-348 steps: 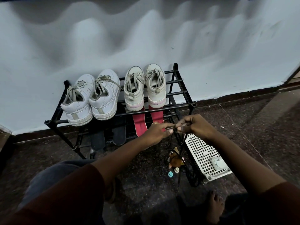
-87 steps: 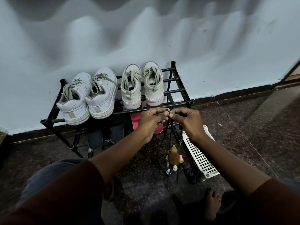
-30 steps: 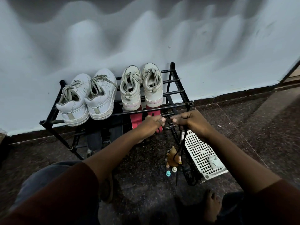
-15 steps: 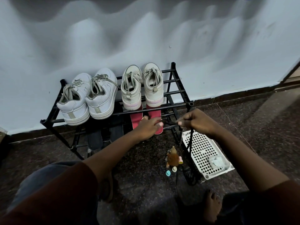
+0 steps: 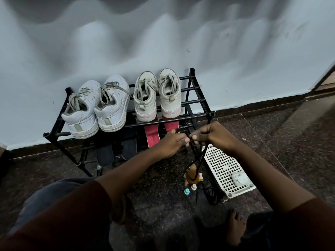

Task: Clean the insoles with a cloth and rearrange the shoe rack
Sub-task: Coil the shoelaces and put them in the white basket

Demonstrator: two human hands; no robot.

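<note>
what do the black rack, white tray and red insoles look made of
Shoe rack: thin black tubes with knobby corner joints, likely painted metal or plastic, matte. White tray: moulded plastic, judging by its regular grid of holes. Red insoles: flat and dull, probably foam or fabric.

Legible text: none | red insole (image 5: 152, 135), just left of the fingertips (image 5: 184, 140) of the left hand (image 5: 170, 144): small dark print mid-sole, too small and blurred to read
</note>
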